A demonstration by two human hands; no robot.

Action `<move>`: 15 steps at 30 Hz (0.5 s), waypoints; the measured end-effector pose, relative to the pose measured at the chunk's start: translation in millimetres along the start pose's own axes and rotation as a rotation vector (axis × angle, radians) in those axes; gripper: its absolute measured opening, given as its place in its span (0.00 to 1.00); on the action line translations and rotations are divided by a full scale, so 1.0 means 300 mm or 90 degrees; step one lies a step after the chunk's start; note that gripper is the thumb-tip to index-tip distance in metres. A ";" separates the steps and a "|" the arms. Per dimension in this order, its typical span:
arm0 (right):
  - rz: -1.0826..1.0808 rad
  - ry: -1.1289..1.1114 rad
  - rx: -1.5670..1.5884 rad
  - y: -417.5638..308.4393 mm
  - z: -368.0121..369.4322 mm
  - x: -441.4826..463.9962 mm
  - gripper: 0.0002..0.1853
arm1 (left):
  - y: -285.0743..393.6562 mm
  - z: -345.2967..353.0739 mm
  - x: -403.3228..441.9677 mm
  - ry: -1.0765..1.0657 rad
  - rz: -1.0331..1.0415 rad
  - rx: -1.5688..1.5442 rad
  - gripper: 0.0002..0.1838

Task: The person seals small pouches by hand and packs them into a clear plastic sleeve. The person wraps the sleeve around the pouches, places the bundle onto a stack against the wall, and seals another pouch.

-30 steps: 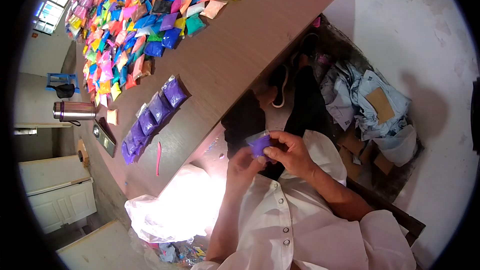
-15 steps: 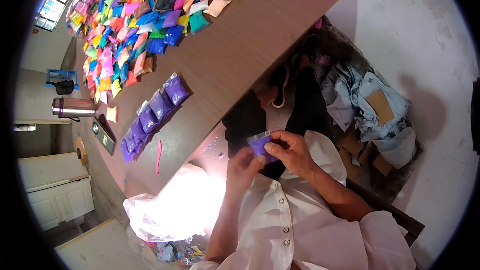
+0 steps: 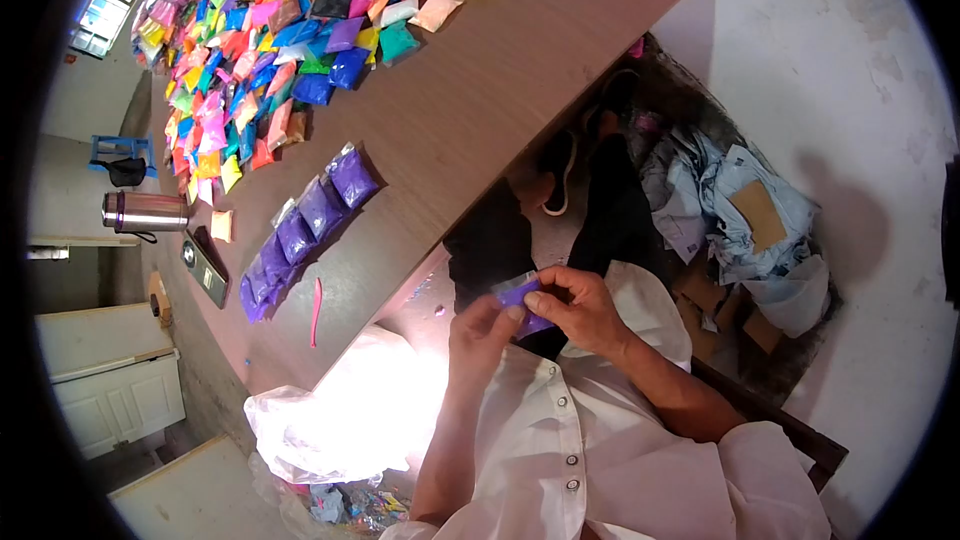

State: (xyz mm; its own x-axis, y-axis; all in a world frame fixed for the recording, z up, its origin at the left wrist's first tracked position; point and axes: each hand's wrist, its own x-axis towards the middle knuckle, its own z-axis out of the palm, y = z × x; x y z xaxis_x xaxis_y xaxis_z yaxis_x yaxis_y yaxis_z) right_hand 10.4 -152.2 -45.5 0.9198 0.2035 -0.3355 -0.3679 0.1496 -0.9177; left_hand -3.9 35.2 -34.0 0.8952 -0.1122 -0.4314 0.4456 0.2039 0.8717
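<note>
Above my lap I hold a small clear packet with purple filling [image 3: 518, 293] between both hands. My left hand [image 3: 484, 332] pinches its left side with thumb and fingers. On the packet's right side, my right hand [image 3: 578, 308] presses with the thumb on top and the fingers curled behind. Part of the packet is hidden under my fingers. On the table lies a row of several similar purple packets [image 3: 320, 212], overlapping one another. A thin pink stick-like tool [image 3: 317, 312] rests near the table edge, close to that row.
A big heap of colourful packets [image 3: 290, 40] covers the far side of the brown table [image 3: 480, 100]. A metal flask [image 3: 146, 211] and a phone [image 3: 205, 268] are at the left. Plastic bags and cardboard [image 3: 758, 215] lie on the floor at right; a clear bag [image 3: 290, 430] hangs below the table.
My left hand has shifted slightly up and left along the packet. The packet has tilted and less of its purple face shows. The things on the table stay put.
</note>
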 end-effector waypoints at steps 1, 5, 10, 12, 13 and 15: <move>0.000 -0.001 -0.001 0.001 0.003 -0.001 0.14 | -0.004 -0.005 0.000 0.000 0.002 0.010 0.09; 0.005 -0.011 0.019 -0.008 0.013 -0.002 0.14 | 0.009 -0.001 -0.004 0.005 0.023 0.008 0.09; 0.014 -0.012 0.002 -0.017 0.014 0.006 0.14 | -0.007 -0.027 0.002 0.014 0.024 0.034 0.08; 0.022 -0.024 0.026 -0.004 0.011 0.005 0.13 | -0.010 -0.039 0.001 0.010 0.024 0.035 0.08; 0.022 -0.026 0.025 -0.007 0.013 0.005 0.13 | -0.010 -0.041 0.001 0.012 0.022 0.038 0.08; 0.012 -0.036 0.002 -0.021 0.022 0.003 0.09 | -0.007 -0.044 -0.001 0.015 0.020 0.040 0.08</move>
State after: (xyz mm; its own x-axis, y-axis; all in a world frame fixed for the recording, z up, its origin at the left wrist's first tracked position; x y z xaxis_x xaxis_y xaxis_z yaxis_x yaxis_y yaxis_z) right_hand 12.6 -146.6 -38.7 0.9039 0.2601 -0.3397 -0.3849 0.1477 -0.9111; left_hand -5.0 47.5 -38.8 0.9092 -0.0835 -0.4079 0.4160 0.1450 0.8977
